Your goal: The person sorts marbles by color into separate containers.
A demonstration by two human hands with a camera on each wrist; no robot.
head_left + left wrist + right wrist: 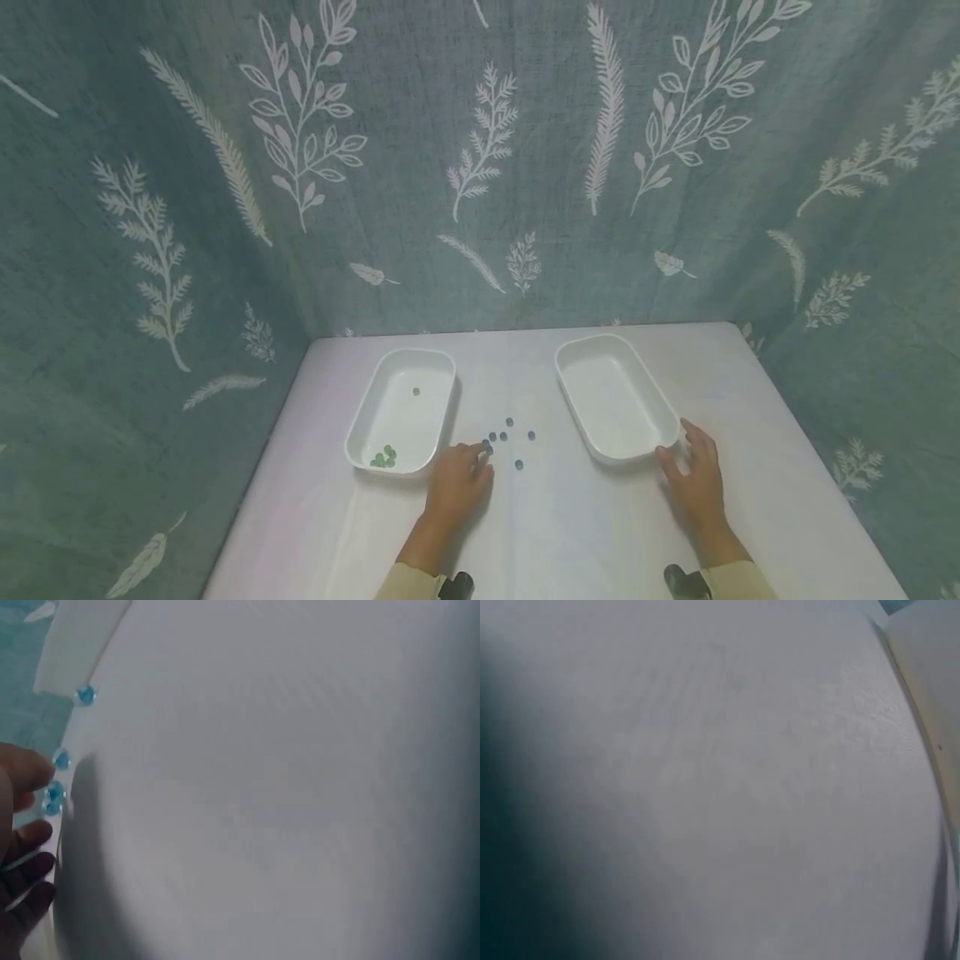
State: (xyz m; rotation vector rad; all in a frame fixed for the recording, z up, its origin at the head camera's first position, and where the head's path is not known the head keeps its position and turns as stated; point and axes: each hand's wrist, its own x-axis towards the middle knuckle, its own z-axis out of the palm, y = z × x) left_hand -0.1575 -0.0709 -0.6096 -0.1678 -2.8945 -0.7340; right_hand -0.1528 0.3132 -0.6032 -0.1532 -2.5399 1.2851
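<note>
- Head view: the left hand (459, 483), fingers loosely bent and apart, is at two blue beads (503, 437) — contact I cannot tell.
- More blue beads lie scattered on the white table (570, 533), between the trays.
- The right hand (697, 479) grips the right tray (613, 400) at its near right corner.
- The left tray (408, 421) holds green beads (392, 454) — and one darker bead (416, 392) farther back.

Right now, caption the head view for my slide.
Left hand at blue beads; right hand at a white tray.
</note>
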